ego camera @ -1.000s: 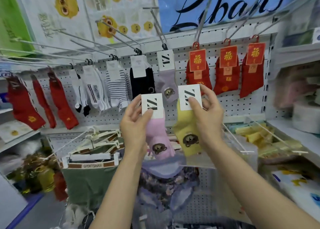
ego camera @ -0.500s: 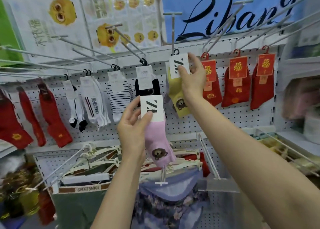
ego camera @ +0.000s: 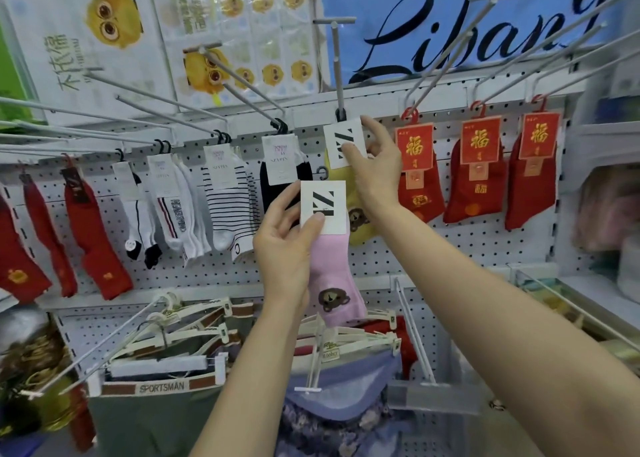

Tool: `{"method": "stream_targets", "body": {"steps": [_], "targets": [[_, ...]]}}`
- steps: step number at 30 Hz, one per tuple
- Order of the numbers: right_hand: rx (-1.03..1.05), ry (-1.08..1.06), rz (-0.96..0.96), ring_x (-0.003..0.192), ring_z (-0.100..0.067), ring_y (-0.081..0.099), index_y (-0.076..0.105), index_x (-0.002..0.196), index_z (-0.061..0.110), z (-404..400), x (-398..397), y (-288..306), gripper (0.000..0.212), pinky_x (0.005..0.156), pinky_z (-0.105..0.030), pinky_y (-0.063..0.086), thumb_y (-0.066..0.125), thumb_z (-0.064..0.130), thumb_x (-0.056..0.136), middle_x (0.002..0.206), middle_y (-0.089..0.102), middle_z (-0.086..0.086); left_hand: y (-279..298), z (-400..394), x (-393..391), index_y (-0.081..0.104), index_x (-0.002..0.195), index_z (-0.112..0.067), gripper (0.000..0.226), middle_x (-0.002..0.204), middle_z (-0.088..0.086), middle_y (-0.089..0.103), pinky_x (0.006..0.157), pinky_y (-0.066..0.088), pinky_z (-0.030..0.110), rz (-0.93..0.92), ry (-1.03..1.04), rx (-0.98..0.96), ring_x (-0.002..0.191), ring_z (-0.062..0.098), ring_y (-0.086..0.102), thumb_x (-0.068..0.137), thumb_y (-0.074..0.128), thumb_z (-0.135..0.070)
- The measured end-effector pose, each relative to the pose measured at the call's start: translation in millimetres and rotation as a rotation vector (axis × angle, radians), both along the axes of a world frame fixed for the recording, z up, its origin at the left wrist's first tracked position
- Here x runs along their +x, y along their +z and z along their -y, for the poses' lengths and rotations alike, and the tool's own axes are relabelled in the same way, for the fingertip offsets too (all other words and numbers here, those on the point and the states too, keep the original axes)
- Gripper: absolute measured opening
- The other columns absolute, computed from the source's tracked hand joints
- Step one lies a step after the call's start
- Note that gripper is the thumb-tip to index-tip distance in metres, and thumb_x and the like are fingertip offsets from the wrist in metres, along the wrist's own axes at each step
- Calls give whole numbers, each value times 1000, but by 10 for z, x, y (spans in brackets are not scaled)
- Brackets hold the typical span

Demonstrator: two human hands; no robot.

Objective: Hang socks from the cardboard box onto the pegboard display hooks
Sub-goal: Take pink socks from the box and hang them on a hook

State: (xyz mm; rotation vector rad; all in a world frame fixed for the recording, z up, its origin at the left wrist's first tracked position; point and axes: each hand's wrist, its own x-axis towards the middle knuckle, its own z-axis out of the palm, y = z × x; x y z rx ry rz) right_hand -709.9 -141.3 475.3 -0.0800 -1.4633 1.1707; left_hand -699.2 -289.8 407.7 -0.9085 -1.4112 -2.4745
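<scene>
My left hand [ego camera: 287, 248] pinches the white card of a pink sock [ego camera: 334, 276] with a brown bear patch, held upright in front of the pegboard [ego camera: 485, 245]. My right hand [ego camera: 377, 169] reaches higher and pinches the white card of a yellow bear sock [ego camera: 356, 210]. That sock's black hanger sits on a long metal hook [ego camera: 338, 68] at the board's top centre. The cardboard box is not in view.
Red socks [ego camera: 474, 176] hang right of the yellow one; black [ego camera: 284, 183], striped and white socks hang to its left, with more red socks [ego camera: 93, 238] at far left. Long bare hooks jut toward me across the top. Hangers of underwear [ego camera: 159, 387] fill the lower rack.
My right hand rose with the yellow sock from beside the pink one up to the top-centre hook. My left hand lifted the pink sock a little toward the board.
</scene>
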Motion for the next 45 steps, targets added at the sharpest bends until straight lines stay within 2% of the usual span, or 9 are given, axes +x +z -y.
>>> {"method": "stream_targets", "body": {"steps": [5,9,12,15,19,24,32,37,45], "targets": [[-9,-75,-76,102,-9,62,62,129,18,-36,222,-41,34,81,-18,51,59,27,97,113,65,3,111,-172,-74,63,125,-19,51,122,7,70,97,55,40,-64,39,8,112,17,67,83,70,9],[84,139,-56,85,-10,64,65,121,19,102,432,-174,25,80,-33,54,61,24,97,83,66,2,270,-357,-71,63,125,-22,49,119,6,70,97,55,37,-119,82,8,113,15,66,84,71,6],[67,197,-45,87,-11,69,66,119,17,83,416,-163,32,82,-32,57,67,6,89,90,71,4,383,-462,-99,68,121,-24,41,115,-5,71,95,56,35,-227,225,-92,107,6,66,85,75,-6],[-4,146,-64,70,-4,61,66,117,15,-20,359,-19,34,71,-26,54,71,4,86,73,64,15,591,-440,-190,71,117,-25,34,111,-11,69,91,55,36,-458,503,-170,103,4,64,84,76,-20],[-59,184,-61,81,-19,74,60,111,11,-94,284,193,34,82,-42,60,76,4,82,85,75,-7,1057,-386,-233,72,111,-18,29,101,-6,72,83,58,31,-622,592,-131,93,6,68,82,76,-19],[19,76,-11,85,-12,70,66,103,15,-143,142,326,31,82,-37,59,80,9,76,91,71,2,1310,-383,-218,73,90,-14,8,68,-25,61,72,52,15,-778,630,-213,69,-12,62,84,74,-18],[-1,68,41,85,-21,70,68,100,15,-179,44,243,30,81,-43,59,82,10,74,89,72,-6,1312,-378,-218,75,91,-11,10,76,-17,67,75,58,30,-794,651,-216,74,0,68,85,73,-18],[77,0,63,73,4,57,67,107,14,-188,93,267,30,74,-19,52,79,19,80,83,62,8,1305,-368,-189,74,93,-11,10,77,-18,66,78,58,32,-765,619,-235,76,-2,68,86,72,-18],[265,-216,124,91,-9,63,64,111,17,-218,371,155,25,86,-37,54,67,29,89,102,67,5,1037,-267,-141,71,111,-23,24,101,-11,73,86,56,33,-697,725,-395,92,7,68,88,68,-29]]}}
